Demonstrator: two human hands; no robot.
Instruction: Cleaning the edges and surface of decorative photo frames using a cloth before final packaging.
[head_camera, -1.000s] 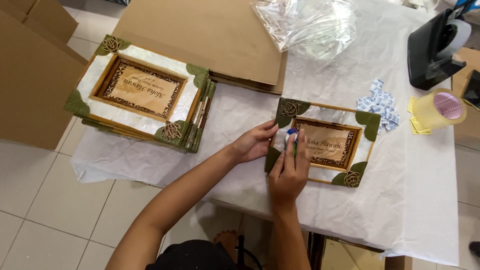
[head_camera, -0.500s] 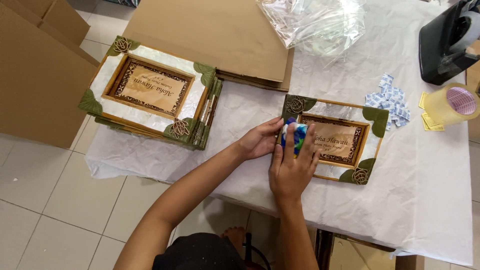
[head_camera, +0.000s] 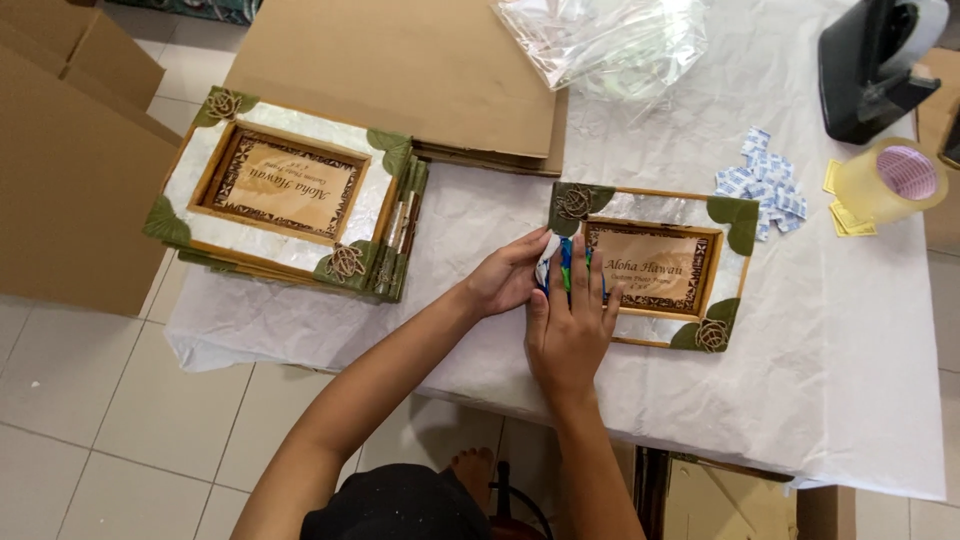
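A decorated photo frame (head_camera: 722, 224) with green leaf corners and a shell-white border lies flat on the white table cover. Both hands rest at its left end. My right hand (head_camera: 570, 330) lies flat with fingers spread, pressing a small blue, green and white item (head_camera: 556, 262) against the frame. My left hand (head_camera: 510, 275) pinches the same item from the left side. What the item is cannot be told.
A stack of similar frames (head_camera: 285, 195) sits at the left. Flat cardboard (head_camera: 400, 70) and clear plastic bags (head_camera: 610, 40) lie at the back. Small blue-white packets (head_camera: 765, 180), a tape roll (head_camera: 890, 180) and a black tape dispenser (head_camera: 875, 65) are at right. Cardboard boxes (head_camera: 70, 170) stand left of the table.
The view has shifted slightly. My hands stay at the frame's left end, and the right hand now lies flatter over the small item.
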